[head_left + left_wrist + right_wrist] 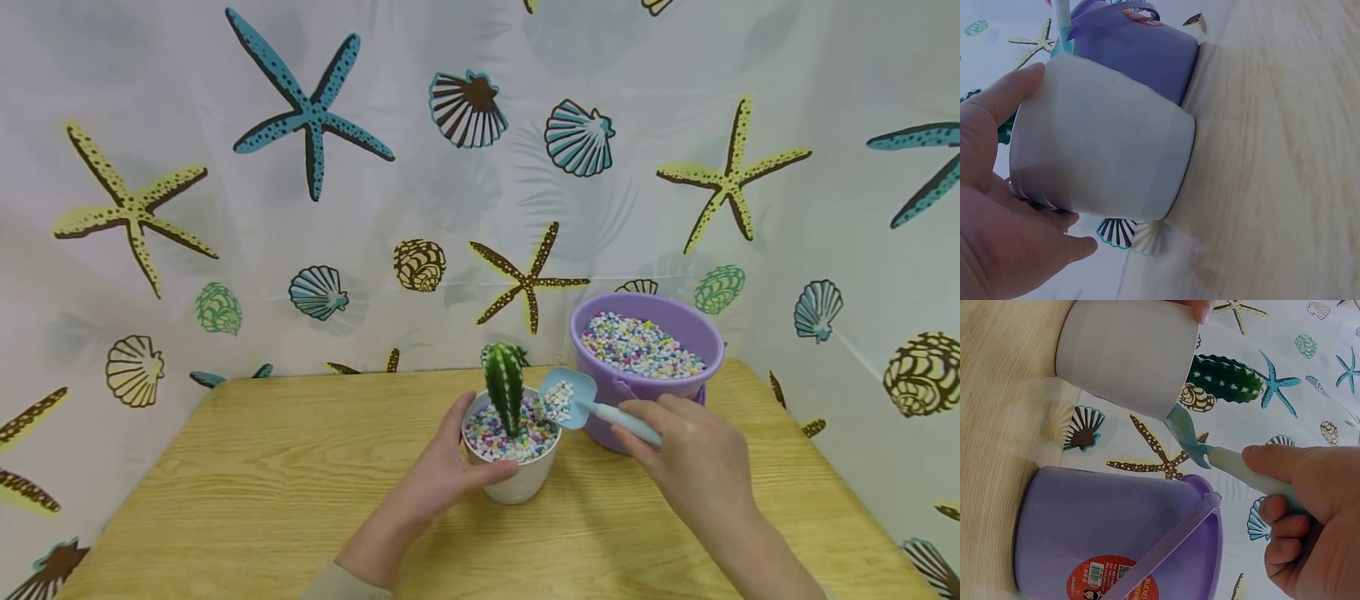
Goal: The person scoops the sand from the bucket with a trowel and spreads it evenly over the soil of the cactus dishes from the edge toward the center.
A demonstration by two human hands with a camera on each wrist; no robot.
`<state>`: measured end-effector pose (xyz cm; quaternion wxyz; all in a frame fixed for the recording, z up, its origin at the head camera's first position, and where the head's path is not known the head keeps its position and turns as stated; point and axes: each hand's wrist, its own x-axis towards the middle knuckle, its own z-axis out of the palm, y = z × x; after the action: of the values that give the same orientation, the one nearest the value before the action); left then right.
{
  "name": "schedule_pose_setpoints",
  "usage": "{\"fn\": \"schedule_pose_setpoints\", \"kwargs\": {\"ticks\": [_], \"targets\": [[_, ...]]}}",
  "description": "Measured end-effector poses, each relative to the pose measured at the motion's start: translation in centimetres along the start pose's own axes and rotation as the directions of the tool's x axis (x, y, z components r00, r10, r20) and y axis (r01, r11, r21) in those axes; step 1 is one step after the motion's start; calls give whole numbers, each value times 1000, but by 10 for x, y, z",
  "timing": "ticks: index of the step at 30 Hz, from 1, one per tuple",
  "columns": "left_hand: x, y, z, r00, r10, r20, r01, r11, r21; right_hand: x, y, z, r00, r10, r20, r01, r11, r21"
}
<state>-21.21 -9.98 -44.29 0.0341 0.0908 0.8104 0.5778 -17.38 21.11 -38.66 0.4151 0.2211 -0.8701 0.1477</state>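
Observation:
A green cactus (505,387) stands upright in a white flowerpot (519,485), among small multicoloured pebbles (491,435). My left hand (448,461) grips the pot at its left side, thumb across the front near the rim and fingers behind. In my right hand (697,450) is a light blue shovel (628,422), held by its handle. The shovel's blade, at the pot's right rim, carries pebbles, mostly white. The right wrist view shows the blade tip (1179,419) right at the rim, with the thumb (1269,461) laid along the handle.
Just behind and right of the pot stands a purple bucket (596,417) filled with similar pebbles, its handle (1179,534) folded down along the side. Both containers stand on a wooden table (300,467). A curtain (390,192) printed with shells and starfish hangs behind and alongside.

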Motion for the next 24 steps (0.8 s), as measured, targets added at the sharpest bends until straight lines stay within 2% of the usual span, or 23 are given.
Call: {"fn": "schedule_pose_setpoints", "kwargs": {"ticks": [3,10,13,17,24], "targets": [[-1,0,3,1000,4,-22,-4,1000,2,-1,-1,0,1000,-4,-1,4,1000,-6],[-3,1,13,995,43,-94,-32,992,120,-1,-2,1,1000,-15,-14,15,1000,-16],[-4,1,17,993,52,-104,-40,992,121,-1,-2,1,1000,-24,-20,23,1000,-18],[-4,2,17,995,42,-91,-32,994,108,-1,-3,1,999,-40,-30,39,999,-24],[-1,3,9,1000,-5,-22,6,999,43,-1,-3,1,997,-66,-43,65,997,-37]]}}
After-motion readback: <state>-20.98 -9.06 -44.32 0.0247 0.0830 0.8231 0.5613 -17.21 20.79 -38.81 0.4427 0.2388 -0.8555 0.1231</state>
